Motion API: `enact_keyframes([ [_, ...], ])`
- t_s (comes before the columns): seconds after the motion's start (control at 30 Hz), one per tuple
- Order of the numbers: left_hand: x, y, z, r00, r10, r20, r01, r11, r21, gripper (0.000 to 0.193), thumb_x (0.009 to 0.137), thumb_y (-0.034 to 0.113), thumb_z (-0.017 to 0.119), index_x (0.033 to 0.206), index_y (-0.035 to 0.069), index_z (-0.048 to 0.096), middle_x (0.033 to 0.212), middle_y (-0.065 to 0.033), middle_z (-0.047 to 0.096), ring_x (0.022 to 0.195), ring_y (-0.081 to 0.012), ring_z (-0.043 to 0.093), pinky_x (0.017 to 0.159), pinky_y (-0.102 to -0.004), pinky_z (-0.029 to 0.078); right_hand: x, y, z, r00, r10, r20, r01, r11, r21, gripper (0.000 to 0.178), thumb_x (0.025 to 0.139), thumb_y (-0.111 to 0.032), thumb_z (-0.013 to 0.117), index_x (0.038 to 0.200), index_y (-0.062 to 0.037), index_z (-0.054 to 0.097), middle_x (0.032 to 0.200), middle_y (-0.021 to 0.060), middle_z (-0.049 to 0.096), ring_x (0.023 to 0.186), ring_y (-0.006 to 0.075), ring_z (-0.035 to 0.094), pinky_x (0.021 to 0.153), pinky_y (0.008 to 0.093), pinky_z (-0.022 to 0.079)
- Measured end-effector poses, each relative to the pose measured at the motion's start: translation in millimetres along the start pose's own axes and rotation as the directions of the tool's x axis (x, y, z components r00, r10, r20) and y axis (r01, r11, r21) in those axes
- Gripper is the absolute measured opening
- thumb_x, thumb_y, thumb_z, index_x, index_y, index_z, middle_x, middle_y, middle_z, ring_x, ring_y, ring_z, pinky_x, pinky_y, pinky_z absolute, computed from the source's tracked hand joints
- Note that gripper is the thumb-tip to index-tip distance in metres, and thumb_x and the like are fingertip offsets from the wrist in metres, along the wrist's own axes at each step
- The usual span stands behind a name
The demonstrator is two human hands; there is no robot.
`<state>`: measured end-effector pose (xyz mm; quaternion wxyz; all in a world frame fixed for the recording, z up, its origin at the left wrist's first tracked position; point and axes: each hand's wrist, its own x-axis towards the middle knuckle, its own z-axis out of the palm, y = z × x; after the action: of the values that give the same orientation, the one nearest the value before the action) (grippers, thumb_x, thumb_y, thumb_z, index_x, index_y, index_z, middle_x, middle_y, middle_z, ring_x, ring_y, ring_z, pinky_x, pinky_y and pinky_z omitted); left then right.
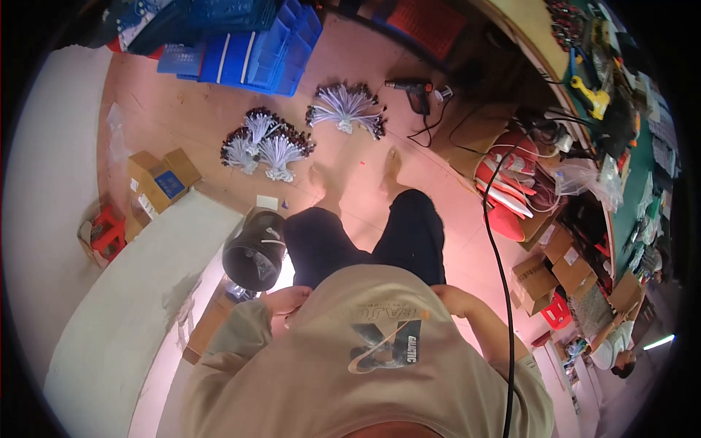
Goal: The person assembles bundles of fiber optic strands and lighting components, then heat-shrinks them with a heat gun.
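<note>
At the left side of my waist is my left hand, its fingers bent in against the dark trousers and the hem of my beige shirt. On the other hip rests my right hand, with its fingers mostly hidden by the shirt. Whether either hand grips cloth does not show. Nearest to the left hand stands a black bin. Ahead on the floor lie fanned bundles of pale cables with dark ends, and another cable bundle beyond them.
A corded heat gun lies ahead right. Blue plastic trays are stacked ahead left. An open cardboard box stands left, by a white ledge. A black cable hangs down my right, near a cluttered bench. Another person is far right.
</note>
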<state>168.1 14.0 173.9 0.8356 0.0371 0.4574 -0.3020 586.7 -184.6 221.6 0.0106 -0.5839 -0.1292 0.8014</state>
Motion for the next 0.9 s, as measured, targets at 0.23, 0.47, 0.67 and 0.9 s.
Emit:
enact_keyframes([
  [0.23, 93.6, 110.5, -77.4, 0.992, 0.059, -0.113, 0.027, 0.765, 0.643, 0.015, 0.091, 0.017, 0.065, 0.103, 0.008, 0.070, 0.089, -0.0026, 0.068, 0.080, -0.0133, 0.064, 0.066, -0.0275, 0.053, 137.7, 0.7, -53.4, 0.969, 0.090, 0.231, 0.016, 0.906, -0.423, 0.034, 0.095, -0.034, 0.056, 0.110, -0.0082, 0.071, 0.101, 0.0153, 0.072, 0.093, 0.0264, 0.067, 0.082, 0.0396, 0.052],
  [0.47, 217.4, 144.6, -111.0, 0.834, 0.550, -0.042, -0.328, 0.557, 0.763, 0.036, 0.092, 0.013, 0.065, 0.127, 0.002, 0.061, 0.118, -0.0116, 0.066, 0.086, -0.0200, 0.064, 0.078, -0.0304, 0.053, 170.6, 15.3, -36.1, 0.968, -0.229, 0.106, 0.252, 0.899, -0.358, 0.040, 0.092, -0.045, 0.057, 0.090, -0.0076, 0.072, 0.091, 0.0190, 0.070, 0.091, 0.0373, 0.067, 0.082, 0.0468, 0.052],
  [0.67, 211.0, 161.7, 55.1, 0.831, 0.483, 0.275, -0.502, 0.865, -0.005, 0.073, 0.099, 0.034, 0.058, 0.155, 0.005, 0.021, 0.141, -0.0192, 0.052, 0.089, -0.0213, 0.067, 0.072, -0.0285, 0.055, 168.3, -29.3, -37.6, 0.785, -0.317, -0.532, 0.350, 0.936, -0.041, 0.035, 0.091, -0.037, 0.067, 0.108, -0.0063, 0.068, 0.088, 0.0138, 0.071, 0.075, 0.0268, 0.070, 0.066, 0.0390, 0.055],
  [0.9, 194.8, 175.4, 72.7, 0.817, 0.468, 0.338, -0.508, 0.861, 0.036, 0.076, 0.101, 0.049, 0.048, 0.159, 0.015, 0.013, 0.149, -0.0198, 0.045, 0.095, -0.0241, 0.066, 0.078, -0.0347, 0.055, 172.9, -55.7, -61.1, 0.810, -0.351, -0.471, 0.545, 0.748, 0.380, 0.025, 0.093, -0.024, 0.067, 0.102, -0.0007, 0.066, 0.082, 0.0105, 0.069, 0.068, 0.0165, 0.066, 0.058, 0.0292, 0.053],
])
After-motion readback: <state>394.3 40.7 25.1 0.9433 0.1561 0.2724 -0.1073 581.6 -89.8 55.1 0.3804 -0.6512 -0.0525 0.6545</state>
